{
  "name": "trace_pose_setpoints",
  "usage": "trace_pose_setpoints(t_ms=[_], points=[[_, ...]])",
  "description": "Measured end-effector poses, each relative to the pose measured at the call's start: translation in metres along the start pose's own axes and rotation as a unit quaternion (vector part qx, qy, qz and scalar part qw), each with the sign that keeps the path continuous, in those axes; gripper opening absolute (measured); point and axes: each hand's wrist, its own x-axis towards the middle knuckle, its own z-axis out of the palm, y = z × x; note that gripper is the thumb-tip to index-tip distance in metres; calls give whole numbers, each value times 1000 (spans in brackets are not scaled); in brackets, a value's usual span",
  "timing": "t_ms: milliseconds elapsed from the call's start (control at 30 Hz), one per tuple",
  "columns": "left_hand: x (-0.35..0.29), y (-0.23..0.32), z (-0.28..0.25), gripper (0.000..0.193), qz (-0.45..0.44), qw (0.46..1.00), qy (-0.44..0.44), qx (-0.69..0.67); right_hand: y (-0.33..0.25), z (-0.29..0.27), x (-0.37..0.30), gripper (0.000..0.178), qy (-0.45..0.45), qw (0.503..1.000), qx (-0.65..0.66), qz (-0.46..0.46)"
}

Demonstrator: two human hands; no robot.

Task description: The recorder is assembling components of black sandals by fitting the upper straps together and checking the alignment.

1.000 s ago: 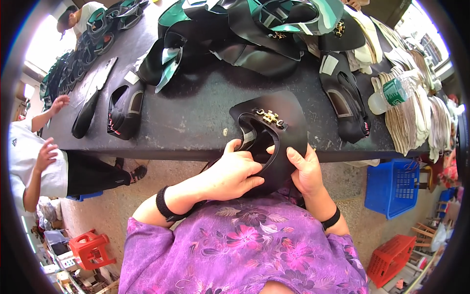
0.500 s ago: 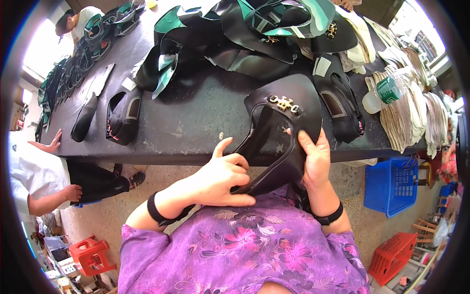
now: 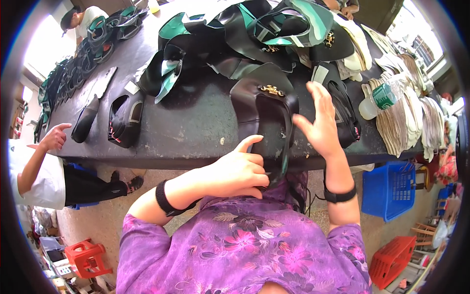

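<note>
A black leather shoe upper (image 3: 246,110) with a gold metal ornament lies with its rounded front on the table, its opening toward me. My left hand (image 3: 242,169) keeps hold of the upper's near end, the index finger pointing forward while the others curl in; the exact grip is partly hidden. Just right of the upper, my right hand (image 3: 320,120) is raised with its fingers stretched out, holding nothing. Beyond it sits a black shoe (image 3: 342,110) with a white paper slip. More black uppers with green linings (image 3: 210,46) are heaped ahead.
A second black shoe (image 3: 125,120) and a dark, narrow tool (image 3: 87,119) lie left on the black table (image 3: 196,132). Stacked pale pieces (image 3: 399,120) and a plastic bottle (image 3: 384,98) are at right. A blue crate (image 3: 389,191) stands below. A co-worker's hand (image 3: 53,137) is at left.
The upper has gone from being held up in both hands to lying farther forward and left on the table. My right hand has let go and opened. The co-worker's hand at left has lifted.
</note>
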Motion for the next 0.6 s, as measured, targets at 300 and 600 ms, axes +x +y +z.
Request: trace_pose_setpoints(t_ms=[300,600], points=[[10,-16,-1,47,-48,993,103,40,-60,-24,-50,21,-350,920,86,-156],[48,-44,-43,5,-40,976,-131,171,-66,-33,-62,11,-343,929,75,-119]])
